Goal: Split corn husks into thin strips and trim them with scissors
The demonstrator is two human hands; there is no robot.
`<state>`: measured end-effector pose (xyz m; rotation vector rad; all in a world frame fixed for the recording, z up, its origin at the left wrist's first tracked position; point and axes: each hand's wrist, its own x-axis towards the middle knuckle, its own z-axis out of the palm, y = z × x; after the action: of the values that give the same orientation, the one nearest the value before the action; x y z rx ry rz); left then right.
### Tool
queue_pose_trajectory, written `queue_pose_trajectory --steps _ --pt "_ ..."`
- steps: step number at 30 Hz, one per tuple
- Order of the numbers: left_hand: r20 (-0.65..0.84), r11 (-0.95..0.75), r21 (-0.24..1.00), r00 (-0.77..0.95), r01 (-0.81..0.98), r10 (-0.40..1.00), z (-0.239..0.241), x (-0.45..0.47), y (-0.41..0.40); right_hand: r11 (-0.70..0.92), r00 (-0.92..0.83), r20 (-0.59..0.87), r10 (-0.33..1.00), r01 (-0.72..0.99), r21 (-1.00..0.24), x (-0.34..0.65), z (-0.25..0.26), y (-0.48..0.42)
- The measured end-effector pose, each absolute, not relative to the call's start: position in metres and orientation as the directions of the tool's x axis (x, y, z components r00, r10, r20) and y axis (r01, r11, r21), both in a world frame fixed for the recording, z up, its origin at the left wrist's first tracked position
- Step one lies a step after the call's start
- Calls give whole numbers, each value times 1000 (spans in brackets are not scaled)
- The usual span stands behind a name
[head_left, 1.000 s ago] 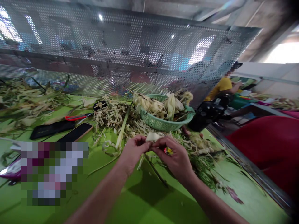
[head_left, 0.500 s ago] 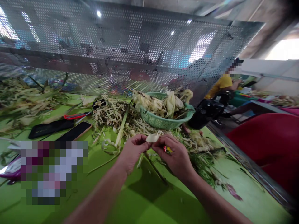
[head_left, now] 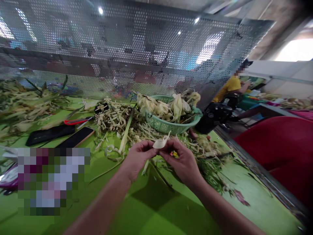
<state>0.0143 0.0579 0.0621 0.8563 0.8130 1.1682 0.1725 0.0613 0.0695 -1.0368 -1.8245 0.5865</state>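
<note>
Here, seen from a head-worn camera, two bare forearms reach over a bright green worktop [head_left: 156, 209]. The left hand [head_left: 137, 158] and the right hand [head_left: 184, 163] meet in the middle of the view, fingertips almost touching. Together they pinch a pale leaf strip [head_left: 160, 143], each hand closed on one end. The strip sits just above the worktop and curls upward to a point. Being gripped from both sides probably lets it be held taut and close to the eyes.

A small red and yellow object [head_left: 174, 154] is tucked under the right hand's curled fingers. It is too hidden to tell what it is. It seems lodged against the palm so the thumb and forefinger stay free for the strip.

Just beyond the hands stands a green basket [head_left: 168, 126] heaped with pale husks, within easy reach. Left of it lies a loose pile of shredded strips [head_left: 117, 119], with greener trimmings scattered beside the right hand.

Further left, clear of the litter, lie a phone [head_left: 75, 137], a flat black object [head_left: 49, 134] and a red-handled tool [head_left: 78, 121]. A perforated metal screen [head_left: 122, 58] stands along the far edge of the worktop. Past its right end another person in a yellow shirt [head_left: 228, 88] sits, well apart from these hands.
</note>
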Motion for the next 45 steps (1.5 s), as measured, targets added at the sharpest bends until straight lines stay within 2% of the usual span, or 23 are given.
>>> queue_pose_trajectory --steps 7,21,29,33,36,40,45 --pt "-110 191 868 199 -458 974 54 14 61 598 -290 523 801 402 -693 179 75 63" --pt "-151 224 899 213 -376 965 60 14 59 621 -332 542 772 575 -533 180 70 64" --pt "-137 221 910 251 -350 958 68 15 57 538 -226 516 826 588 -604 177 67 61" --pt "-120 211 909 260 -360 958 61 16 58 535 -210 506 837 513 -672 174 67 60" --pt "-166 249 883 231 -399 959 56 17 60 568 -222 529 819 447 -692 176 67 62" --pt "-255 328 825 215 -461 943 56 17 59 647 -300 579 758 452 -613 182 69 64" --pt "-275 360 793 238 -492 932 58 16 59 709 -359 629 689 513 -484 187 68 67"
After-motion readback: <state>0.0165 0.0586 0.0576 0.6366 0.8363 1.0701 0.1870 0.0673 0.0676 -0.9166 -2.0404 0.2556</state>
